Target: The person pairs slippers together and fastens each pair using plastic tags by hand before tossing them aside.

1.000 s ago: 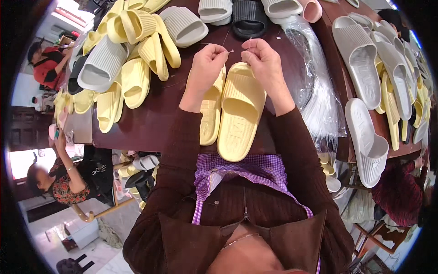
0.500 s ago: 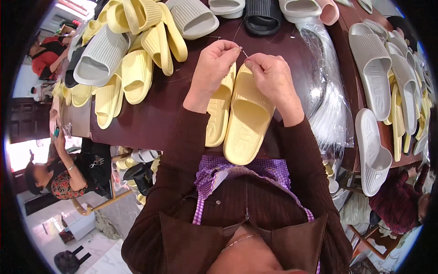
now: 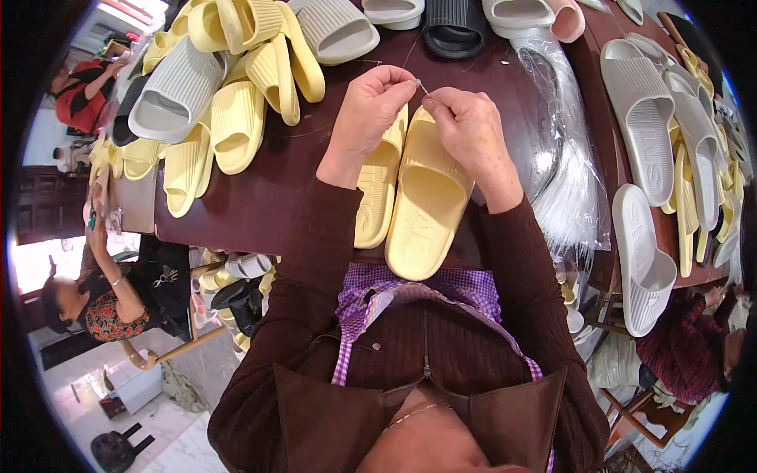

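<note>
Both hands are raised over the toe end of a pair of yellow slide slippers, a left one [image 3: 377,197] and a right one [image 3: 427,209], lying side by side at the table's near edge. My left hand [image 3: 369,118] pinches a thin clear plastic strand [image 3: 423,88] between thumb and fingertips. From the other side, my right hand [image 3: 471,134] grips the same strand, its thumb and forefinger close to the left fingertips. Where the strand runs below the fingers is hidden. The slippers' toes are partly covered by my hands.
Yellow and grey slippers [image 3: 177,94] are heaped at the far left. A black slipper [image 3: 453,31] stands at the back. To the right lies a clear bag of plastic strands [image 3: 572,189], then more grey slippers [image 3: 637,118]. Co-workers sit at both sides, one nearby left [image 3: 118,307].
My fingertips have come slightly closer together on the strand. The slippers stay in about the same place beneath my hands.
</note>
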A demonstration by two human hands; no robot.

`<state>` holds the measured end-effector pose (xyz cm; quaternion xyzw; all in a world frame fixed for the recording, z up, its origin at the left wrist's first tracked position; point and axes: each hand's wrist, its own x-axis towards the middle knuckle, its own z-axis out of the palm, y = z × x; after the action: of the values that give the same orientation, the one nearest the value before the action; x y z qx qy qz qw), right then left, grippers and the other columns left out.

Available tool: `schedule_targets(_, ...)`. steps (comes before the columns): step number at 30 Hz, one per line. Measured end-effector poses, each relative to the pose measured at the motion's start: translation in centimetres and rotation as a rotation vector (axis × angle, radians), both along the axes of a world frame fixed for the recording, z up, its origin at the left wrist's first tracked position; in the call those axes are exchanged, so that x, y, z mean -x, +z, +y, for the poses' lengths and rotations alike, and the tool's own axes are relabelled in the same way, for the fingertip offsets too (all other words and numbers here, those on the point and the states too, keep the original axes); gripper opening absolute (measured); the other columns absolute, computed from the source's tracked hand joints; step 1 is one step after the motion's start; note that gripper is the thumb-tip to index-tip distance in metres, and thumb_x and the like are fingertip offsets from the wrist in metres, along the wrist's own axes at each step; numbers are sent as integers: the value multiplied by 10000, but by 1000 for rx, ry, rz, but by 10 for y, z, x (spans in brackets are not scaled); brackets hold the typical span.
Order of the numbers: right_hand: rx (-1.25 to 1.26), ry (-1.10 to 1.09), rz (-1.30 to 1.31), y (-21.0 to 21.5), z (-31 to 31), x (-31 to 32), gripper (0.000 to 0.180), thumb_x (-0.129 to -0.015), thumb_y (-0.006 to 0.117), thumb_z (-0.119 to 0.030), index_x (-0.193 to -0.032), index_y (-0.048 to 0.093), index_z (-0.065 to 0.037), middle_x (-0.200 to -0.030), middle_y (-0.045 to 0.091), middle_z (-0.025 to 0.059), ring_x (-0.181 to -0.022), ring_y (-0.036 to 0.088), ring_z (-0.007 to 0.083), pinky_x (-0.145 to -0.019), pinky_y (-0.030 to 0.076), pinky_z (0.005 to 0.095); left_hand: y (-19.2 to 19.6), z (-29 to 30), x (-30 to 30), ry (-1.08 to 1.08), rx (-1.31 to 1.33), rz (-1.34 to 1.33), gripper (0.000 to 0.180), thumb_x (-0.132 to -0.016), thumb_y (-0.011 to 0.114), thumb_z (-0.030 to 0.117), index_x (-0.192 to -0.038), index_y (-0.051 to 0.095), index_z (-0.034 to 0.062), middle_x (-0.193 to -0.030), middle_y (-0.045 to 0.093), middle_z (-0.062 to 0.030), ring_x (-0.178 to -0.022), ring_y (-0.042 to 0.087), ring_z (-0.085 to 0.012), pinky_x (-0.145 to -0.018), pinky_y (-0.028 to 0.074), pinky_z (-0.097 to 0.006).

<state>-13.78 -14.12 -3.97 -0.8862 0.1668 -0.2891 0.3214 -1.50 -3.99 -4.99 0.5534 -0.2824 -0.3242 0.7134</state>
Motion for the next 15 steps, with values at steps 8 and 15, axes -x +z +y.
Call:
schedule_targets(8,24,-5,-16,-1,0,0,119,-819,625,-150,-860,692,-61,-758,664,114,-691,591,294,-717,459,358,-2,0,1,-13,20,-34,85,-854,620,75,-916,628,17,-657,548,45,-502,418,-2,-440,314,-151)
schedule_targets(15,61,20,-60,-2,4,1,103,-820,625,-147,-848,684,-68,-746,655,100,-708,570,288,-698,455,366,2,2,-2,-72,-46,0,73,-834,636,72,-879,628,15,-626,520,48,-492,398,-10,-444,306,-161)
